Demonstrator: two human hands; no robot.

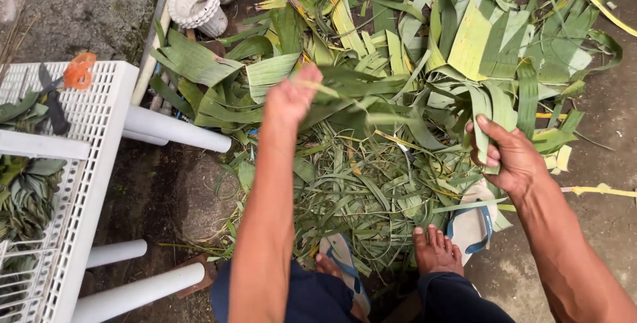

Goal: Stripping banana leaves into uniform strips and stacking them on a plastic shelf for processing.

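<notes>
Both hands are busy over the leaf pile: the left hand (290, 99) is stretched forward with its fingers pinched on a thin pale leaf strip (318, 88), while the right hand (505, 157) is clenched around a bundle of green leaf strips (488, 114) that stands up from the fist, just above the heap.

Nearest the body, bare feet rest among the trimmings, one beside a white sandal with blue straps (472, 220), another sandal (345, 260) half under the other foot. Loose narrow scraps (371, 190) cover the ground there, so a shift of a foot could likely slip on them or bury the sandals further.

At the left sits a white slatted desk (99, 130) tipped on its side, with orange-handled scissors (66, 84) lying on it close to the edge; a knock could probably send them off.

Further out lies the broad pile of cut green and yellowish leaves (464, 51), and beyond it a white woven basket (194, 1). A hard pull on the pinched strip could tear it or drag neighbouring leaves along.
</notes>
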